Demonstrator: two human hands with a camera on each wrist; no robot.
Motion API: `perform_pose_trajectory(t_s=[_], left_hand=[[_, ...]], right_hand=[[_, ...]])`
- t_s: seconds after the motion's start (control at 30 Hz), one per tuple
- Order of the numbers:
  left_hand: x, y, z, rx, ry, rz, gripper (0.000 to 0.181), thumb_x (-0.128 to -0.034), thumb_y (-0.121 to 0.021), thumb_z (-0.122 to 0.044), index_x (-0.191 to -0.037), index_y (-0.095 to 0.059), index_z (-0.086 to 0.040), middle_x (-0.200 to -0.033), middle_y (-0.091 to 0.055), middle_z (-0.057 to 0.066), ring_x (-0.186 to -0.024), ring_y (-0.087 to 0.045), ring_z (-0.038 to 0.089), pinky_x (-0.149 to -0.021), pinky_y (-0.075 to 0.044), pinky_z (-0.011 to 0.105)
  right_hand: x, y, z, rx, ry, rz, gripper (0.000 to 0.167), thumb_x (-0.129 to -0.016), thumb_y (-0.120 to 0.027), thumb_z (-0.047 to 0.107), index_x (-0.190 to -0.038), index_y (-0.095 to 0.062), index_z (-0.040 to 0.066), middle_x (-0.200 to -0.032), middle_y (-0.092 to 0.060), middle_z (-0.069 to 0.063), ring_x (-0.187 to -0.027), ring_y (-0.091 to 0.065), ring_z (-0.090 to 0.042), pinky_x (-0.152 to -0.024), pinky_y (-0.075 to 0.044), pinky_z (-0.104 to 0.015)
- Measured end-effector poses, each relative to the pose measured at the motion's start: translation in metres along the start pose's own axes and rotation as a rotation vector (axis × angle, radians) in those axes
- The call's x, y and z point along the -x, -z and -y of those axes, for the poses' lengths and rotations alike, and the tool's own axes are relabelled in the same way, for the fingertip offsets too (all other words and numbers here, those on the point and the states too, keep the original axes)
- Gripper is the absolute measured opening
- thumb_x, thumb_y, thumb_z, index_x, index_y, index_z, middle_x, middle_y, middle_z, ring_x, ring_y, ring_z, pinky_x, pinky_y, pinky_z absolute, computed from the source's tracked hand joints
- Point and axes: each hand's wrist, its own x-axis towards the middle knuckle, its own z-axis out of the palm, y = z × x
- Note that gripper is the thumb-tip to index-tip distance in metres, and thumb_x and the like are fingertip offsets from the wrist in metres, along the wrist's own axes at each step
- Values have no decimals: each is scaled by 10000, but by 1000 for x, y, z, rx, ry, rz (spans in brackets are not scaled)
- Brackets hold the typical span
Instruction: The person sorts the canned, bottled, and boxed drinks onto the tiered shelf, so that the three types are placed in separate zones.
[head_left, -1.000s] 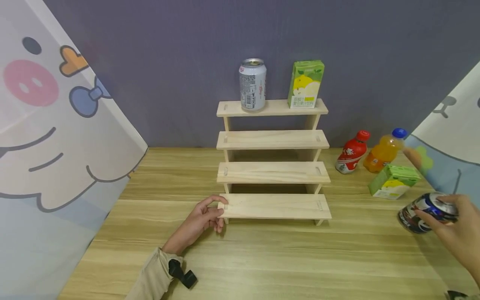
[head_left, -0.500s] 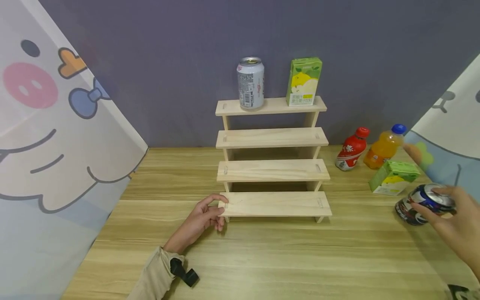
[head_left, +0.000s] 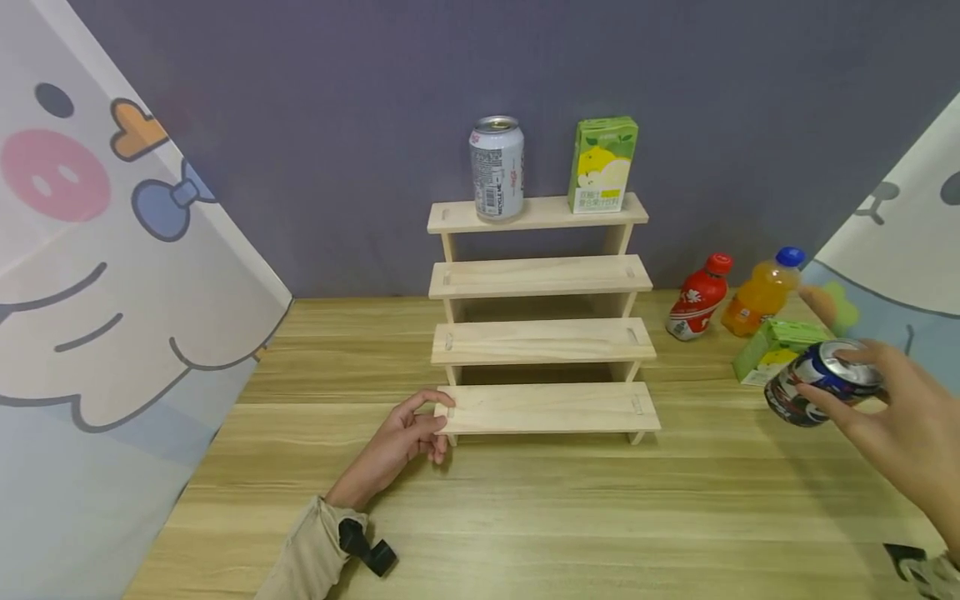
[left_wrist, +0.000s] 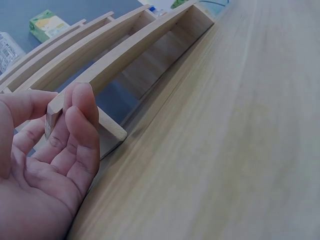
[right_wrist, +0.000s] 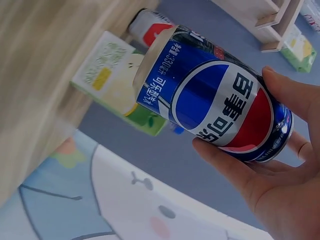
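My right hand (head_left: 892,417) grips a blue soda can (head_left: 821,383) near its top, at the right of the head view. In the right wrist view the can (right_wrist: 215,100) shows a red, white and blue round logo and hangs above the table. My left hand (head_left: 401,437) pinches the left end of the lowest step of a wooden tiered shelf (head_left: 547,408). Thumb and fingers close round the board's corner in the left wrist view. On the top step stand a white can (head_left: 497,171) and a green juice box (head_left: 603,165).
A red bottle (head_left: 699,298), an orange drink bottle (head_left: 763,292) and another green juice box (head_left: 776,350) stand on the table at the right. The held can partly covers that juice box. A dark wall (head_left: 360,167) rises behind, with printed panels at both sides.
My right hand has lifted the blue can off the table and carried it a little left and away from me. My left hand stays on the shelf. The head view has shifted slightly.
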Motion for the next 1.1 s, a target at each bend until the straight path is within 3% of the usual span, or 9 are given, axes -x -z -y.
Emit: perform_pose_trajectory(t_s=[0.13, 0.33, 0.4, 0.47, 0.57, 0.63, 0.77, 1.0, 1.1], left_hand=[[1, 1, -2, 0, -2, -6, 325, -1041, -536, -181, -1321, -488, -23, -736, -669, 60, -658, -631, 181, -622, -558, 300], [1, 2, -3, 0, -7, 0, 317, -1043, -529, -167, -1323, -485, -25, -737, -667, 61, -659, -631, 184, -625, -558, 301], [1, 1, -3, 1, -7, 1, 306, -1045, -521, -160, -1320, -487, -30, -737, -667, 61, -657, -633, 188, -626, -556, 300], [1, 1, -3, 5, -6, 2, 302, -1046, -521, -161, -1319, -489, -38, -738, -667, 59, -658, -634, 190, -626, -555, 299], [1, 0, -3, 9, -3, 0, 306, -1043, -528, -172, -1319, -493, -46, -739, -669, 56, -657, -633, 189, -626, -555, 296], [1, 0, -3, 8, -1, 0, 310, -1042, -530, -176, -1321, -494, -47, -740, -671, 55, -655, -631, 186, -625, -558, 300], [1, 0, -1, 3, 4, -3, 304, -1044, -524, -167, -1320, -496, -41, -741, -671, 58, -653, -622, 180, -623, -563, 311], [0, 0, 2, 5, 2, -3, 308, -1044, -523, -166, -1323, -491, -38, -747, -667, 64, -659, -624, 187, -626, -561, 309], [1, 0, 2, 5, 0, -4, 308, -1044, -522, -164, -1323, -490, -38, -746, -666, 63, -655, -623, 187, -622, -561, 307]], right_hand=[[-11, 1, 7, 1, 42, -3, 948, -808, -514, 777, -1152, -580, -104, -962, -653, -282, -763, -547, -19, -613, -346, -99], [-25, 2, 19, -22, 91, -1, 989, -814, -410, 804, -1132, -575, -118, -999, -657, -285, -768, -598, -157, -602, -343, -65], [-29, 3, 24, -31, 103, 10, 966, -825, -432, 788, -1136, -572, -117, -1152, -664, -254, -792, -630, -176, -614, -349, -41], [-32, 5, 30, -40, 91, 38, 811, -869, -609, 647, -1158, -565, -110, -1306, -616, -220, -822, -668, -216, -634, -350, -3], [-38, 7, 40, -39, 51, 92, 648, -838, -818, 334, -1227, -536, -101, -1480, -480, -181, -851, -625, -490, -625, -333, 29], [-42, 7, 47, -33, 26, 116, 676, -732, -890, 127, -1256, -524, -93, -1450, -492, -234, -816, -629, -479, -571, -327, 21], [-51, 7, 56, -24, 44, 111, 759, -676, -913, 128, -1294, -520, -70, -1172, -633, -276, -638, -584, -298, -479, -314, -68], [-69, 5, 72, -65, 77, 128, 768, -643, -927, 98, -1291, -540, -42, -1224, -612, -284, -752, -597, -283, -562, -346, -22], [-78, 2, 80, -95, 104, 120, 758, -647, -924, 91, -1293, -544, -25, -1166, -639, -225, -804, -576, -107, -639, -362, 8]])
